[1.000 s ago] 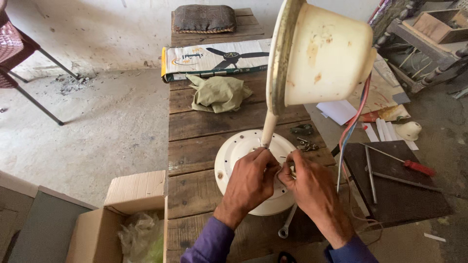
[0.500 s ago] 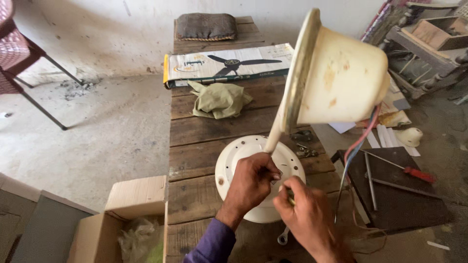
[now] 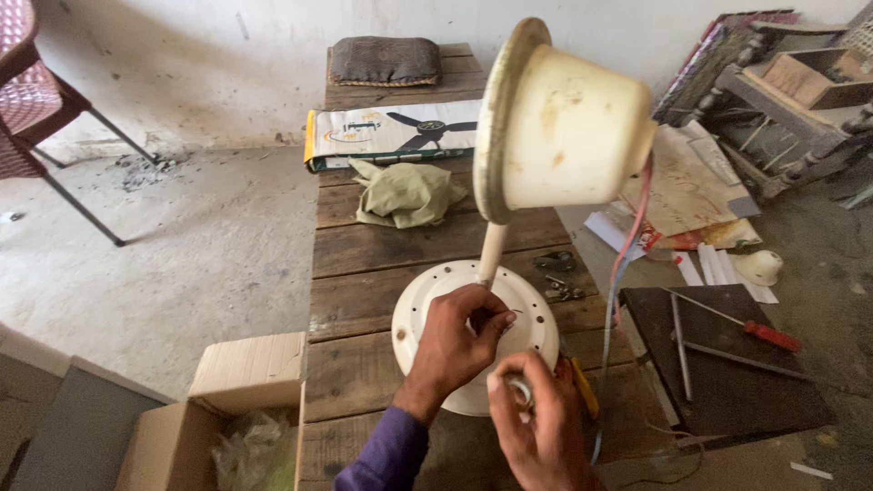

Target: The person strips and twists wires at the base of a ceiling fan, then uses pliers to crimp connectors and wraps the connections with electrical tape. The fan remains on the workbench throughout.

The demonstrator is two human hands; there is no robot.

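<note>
Far to the left of the hands a red-mesh chair [image 3: 32, 100] stands on the concrete floor [image 3: 182, 245]; lower down, just left of the left forearm, an open cardboard box [image 3: 227, 414] holds crumpled plastic; the wooden table [image 3: 382, 245] runs away from the hands, with a folded green cloth [image 3: 405, 193] and a long printed carton [image 3: 391, 135] well beyond them and a dark cushion [image 3: 384, 60] at the far end. The left hand [image 3: 455, 341] rests on the round white fan base [image 3: 432, 309], fingers curled narrow and pinched at the foot of the stem [image 3: 491, 250]; what the fingertips grip there cannot be told. Just right of it and nearer the camera, the right hand [image 3: 536, 427] is closed around a small pale cylindrical part [image 3: 520, 391], held above the near rim of the base. Above both hands the cream fan housing [image 3: 564, 123] stands tilted on the stem, with coloured wires [image 3: 627, 264] hanging from its back down past the right hand. Beyond the right hand small screws and metal bits [image 3: 556, 277] lie on the planks; further right a dark board [image 3: 727, 364] carries a red-handled screwdriver [image 3: 741, 323] and thin rods, with papers [image 3: 691, 195] and wooden clutter [image 3: 791, 82] beyond.
</note>
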